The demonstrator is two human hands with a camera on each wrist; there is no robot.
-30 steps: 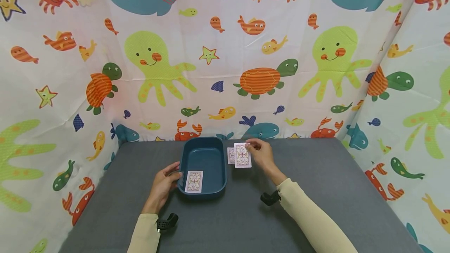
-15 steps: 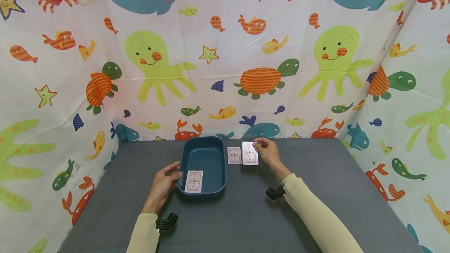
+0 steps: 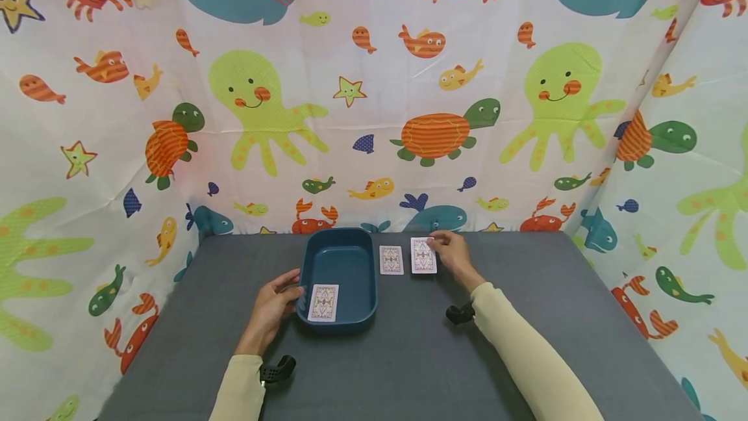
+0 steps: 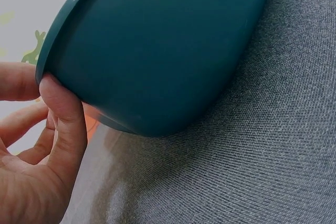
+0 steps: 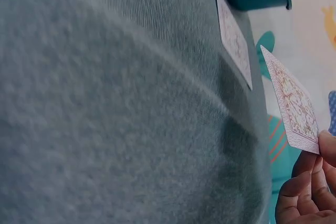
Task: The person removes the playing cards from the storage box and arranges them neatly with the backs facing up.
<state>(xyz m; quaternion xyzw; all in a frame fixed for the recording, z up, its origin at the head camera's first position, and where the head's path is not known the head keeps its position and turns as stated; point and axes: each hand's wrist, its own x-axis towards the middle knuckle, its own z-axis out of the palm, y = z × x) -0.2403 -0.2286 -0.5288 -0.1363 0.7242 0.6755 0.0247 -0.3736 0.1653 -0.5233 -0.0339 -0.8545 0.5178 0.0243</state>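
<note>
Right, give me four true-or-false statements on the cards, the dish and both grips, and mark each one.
1. The left grip pinches the rim of the blue dish. True.
2. The dish holds nothing. False: a playing card lies inside, patterned back up.
3. The right grip holds another playing card clear of the gray tabletop. True.
4. The third card lies left of the dish. False: the third playing card lies right of it.

Head view, close wrist views, shared tray
</note>
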